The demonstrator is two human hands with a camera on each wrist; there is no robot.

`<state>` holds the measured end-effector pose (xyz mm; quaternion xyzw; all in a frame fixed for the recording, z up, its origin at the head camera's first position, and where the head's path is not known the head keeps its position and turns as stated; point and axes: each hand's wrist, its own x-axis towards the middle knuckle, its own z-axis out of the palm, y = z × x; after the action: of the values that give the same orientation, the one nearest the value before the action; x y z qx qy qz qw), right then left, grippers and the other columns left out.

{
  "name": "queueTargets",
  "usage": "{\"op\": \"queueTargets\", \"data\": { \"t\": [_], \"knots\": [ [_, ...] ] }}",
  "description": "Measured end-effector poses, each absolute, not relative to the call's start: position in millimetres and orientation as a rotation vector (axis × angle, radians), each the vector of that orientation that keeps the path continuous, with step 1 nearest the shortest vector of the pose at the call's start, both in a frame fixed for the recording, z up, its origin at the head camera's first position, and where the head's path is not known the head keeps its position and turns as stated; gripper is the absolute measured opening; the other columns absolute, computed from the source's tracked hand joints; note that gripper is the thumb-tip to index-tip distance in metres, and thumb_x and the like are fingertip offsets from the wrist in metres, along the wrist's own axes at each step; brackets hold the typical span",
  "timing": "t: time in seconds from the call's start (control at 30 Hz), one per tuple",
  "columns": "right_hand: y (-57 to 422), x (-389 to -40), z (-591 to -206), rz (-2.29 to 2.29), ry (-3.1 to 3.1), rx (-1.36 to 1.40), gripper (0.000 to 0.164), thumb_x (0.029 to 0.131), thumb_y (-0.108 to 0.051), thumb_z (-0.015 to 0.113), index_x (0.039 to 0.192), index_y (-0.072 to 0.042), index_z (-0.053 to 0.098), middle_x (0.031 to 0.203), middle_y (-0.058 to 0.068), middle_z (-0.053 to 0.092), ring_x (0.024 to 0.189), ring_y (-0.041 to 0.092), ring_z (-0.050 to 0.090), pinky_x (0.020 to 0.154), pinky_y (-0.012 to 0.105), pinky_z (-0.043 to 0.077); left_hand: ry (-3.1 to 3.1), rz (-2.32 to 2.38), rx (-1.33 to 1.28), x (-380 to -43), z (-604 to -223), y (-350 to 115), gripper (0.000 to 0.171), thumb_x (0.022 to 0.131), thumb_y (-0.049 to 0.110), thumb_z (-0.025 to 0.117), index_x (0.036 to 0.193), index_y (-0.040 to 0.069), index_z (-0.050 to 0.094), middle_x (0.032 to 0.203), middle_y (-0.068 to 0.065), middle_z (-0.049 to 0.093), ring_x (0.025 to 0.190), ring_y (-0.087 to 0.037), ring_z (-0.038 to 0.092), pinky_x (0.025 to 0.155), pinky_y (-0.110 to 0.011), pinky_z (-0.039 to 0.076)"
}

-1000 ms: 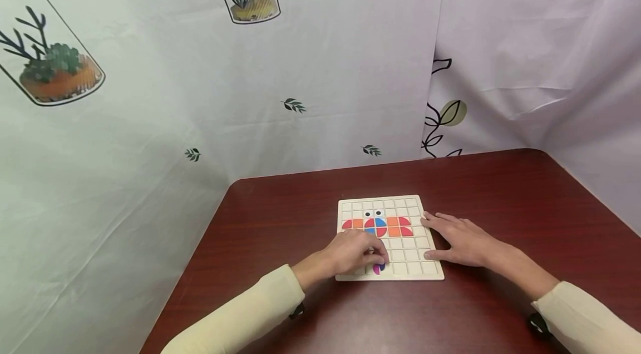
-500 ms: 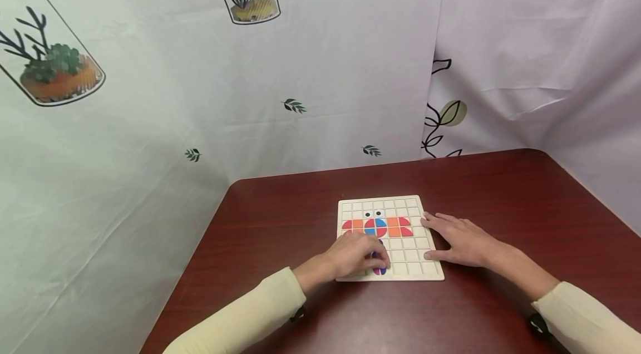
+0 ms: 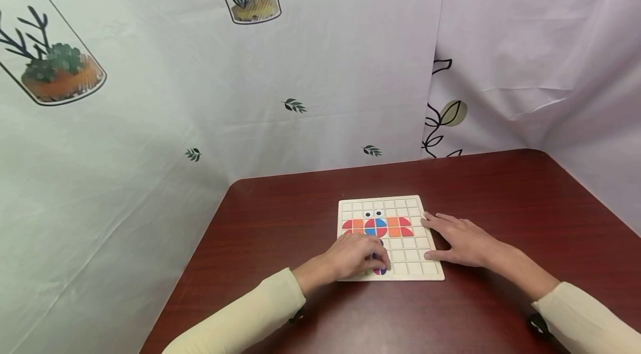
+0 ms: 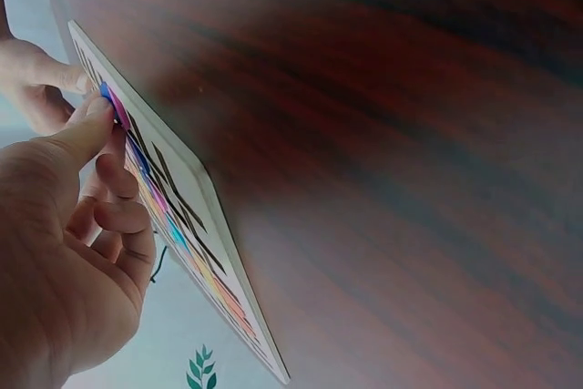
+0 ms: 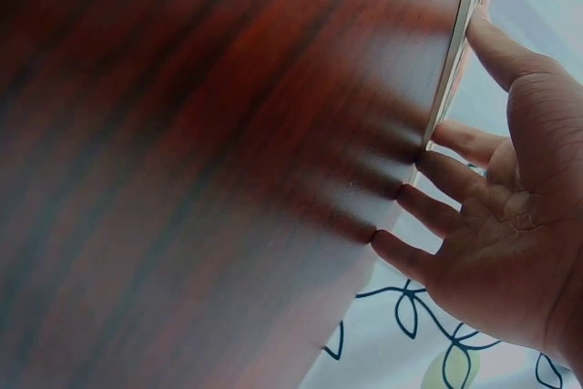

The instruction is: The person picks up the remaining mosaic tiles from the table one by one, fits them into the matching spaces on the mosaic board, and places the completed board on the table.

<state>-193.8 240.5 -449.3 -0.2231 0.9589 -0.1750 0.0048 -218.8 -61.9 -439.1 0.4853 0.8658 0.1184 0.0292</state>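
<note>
A cream grid board [image 3: 414, 268] lies on the table, with square tiles in some of its cells. My left hand [image 3: 355, 256] is over the board's lower left part, thumb and index finger pinching a small magenta-and-blue tile [image 4: 119, 109] at the near row. Part of that tile [image 3: 383, 271] shows below the fingertips in the head view. The hand hides several cells and part of the coloured pattern. On the right side, my right hand [image 3: 460, 240] rests with straight, spread fingers, its thumb and fingertips at the board's edge [image 5: 453, 56].
Red, orange and blue tiles [image 3: 393, 222] form a band across the board, with two eye tiles [image 3: 373, 214] above it. The dark red wooden table [image 3: 285, 209] runs back to a printed white cloth [image 3: 320, 64].
My left hand has shifted slightly towards me, its fingertips still at the magenta-and-blue tile, uncovering more of it. The right hand stays in place.
</note>
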Motion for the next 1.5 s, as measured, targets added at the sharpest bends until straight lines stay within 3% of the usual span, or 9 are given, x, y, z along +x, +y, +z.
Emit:
{"op": "queueTargets", "data": {
  "t": [0.33, 0.67, 0.97, 1.23, 1.5],
  "knots": [
    [242, -194, -450, -0.540, 3.012, -0.715, 0.089, 0.087, -0.061, 0.080, 0.150, -0.002, 0.057, 0.157, 0.024, 0.050, 0.142, 0.051, 0.045, 0.104, 0.070, 0.042, 2.663, 0.372, 1.525, -221, -438, -65, 0.014, 0.097, 0.031, 0.080, 0.109, 0.031, 0.086, 0.097, 0.022, 0.073, 0.080, 0.011, 0.056, 0.060, -0.011, 0.041],
    [242, -194, -449, -0.547, 3.002, -0.707, 0.090, 0.087, -0.061, 0.080, 0.151, -0.002, 0.057, 0.157, 0.024, 0.050, 0.142, 0.051, 0.045, 0.104, 0.070, 0.041, 2.716, 0.369, 1.470, -221, -434, -67, 0.014, 0.097, 0.031, 0.080, 0.111, 0.030, 0.081, 0.101, 0.022, 0.075, 0.084, 0.007, 0.059, 0.067, -0.012, 0.043],
    [243, -193, -450, -0.548, 3.006, -0.708, 0.090, 0.087, -0.061, 0.080, 0.151, -0.002, 0.056, 0.158, 0.023, 0.049, 0.143, 0.050, 0.044, 0.105, 0.070, 0.041, 2.845, 0.387, 1.329, -230, -425, -81, 0.014, 0.099, 0.027, 0.079, 0.113, 0.026, 0.082, 0.106, 0.017, 0.076, 0.085, 0.001, 0.063, 0.064, -0.017, 0.045],
    [245, -193, -450, -0.546, 3.002, -0.711, 0.092, 0.088, -0.062, 0.078, 0.154, -0.002, 0.053, 0.159, 0.024, 0.048, 0.144, 0.051, 0.043, 0.106, 0.070, 0.040, 3.011, 0.333, 1.186, -240, -426, -102, 0.015, 0.103, 0.019, 0.073, 0.115, 0.019, 0.082, 0.108, 0.007, 0.078, 0.089, -0.009, 0.068, 0.078, -0.024, 0.054],
    [249, -192, -451, -0.541, 3.018, -0.735, 0.090, 0.092, -0.060, 0.075, 0.157, -0.003, 0.049, 0.161, 0.024, 0.046, 0.146, 0.049, 0.042, 0.109, 0.069, 0.039, 3.086, 0.285, 1.130, -244, -427, -122, 0.018, 0.102, 0.021, 0.074, 0.118, 0.018, 0.080, 0.113, 0.003, 0.078, 0.089, -0.014, 0.067, 0.079, -0.033, 0.056]
  ]
}}
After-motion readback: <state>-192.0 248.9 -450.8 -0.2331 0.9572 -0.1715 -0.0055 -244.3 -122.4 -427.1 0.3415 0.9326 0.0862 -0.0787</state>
